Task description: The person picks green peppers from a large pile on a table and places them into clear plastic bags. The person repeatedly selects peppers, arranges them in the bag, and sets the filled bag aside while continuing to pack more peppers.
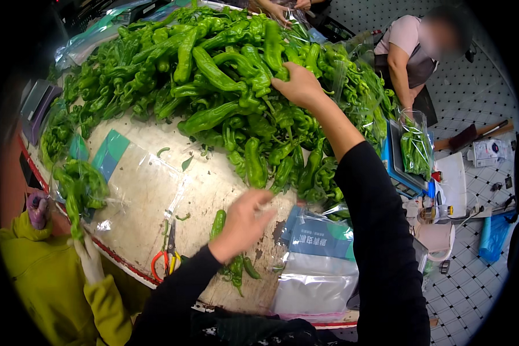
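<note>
A large heap of long green peppers [207, 112] covers the far side of the white table [151, 181]. At the heap's upper right, my right hand [300, 84] has its thumb and fingers on the lower end of a slightly blurred green pepper [273, 43]. My left hand [244, 222], blurred, hovers over the near part of the table with fingers apart and nothing visible in them. Just beside and beneath it lie a few loose peppers [217, 222]. Printed clear plastic bags [315, 277] lie stacked to the right of that hand.
Orange-and-yellow-handled scissors [166, 259] lie near the table's front edge. At left, a person in a yellow-green top [56, 277] holds a bag of peppers [80, 186]. A bagged bunch [415, 149] sits on a blue scale [400, 173] at right, beside another person [400, 56].
</note>
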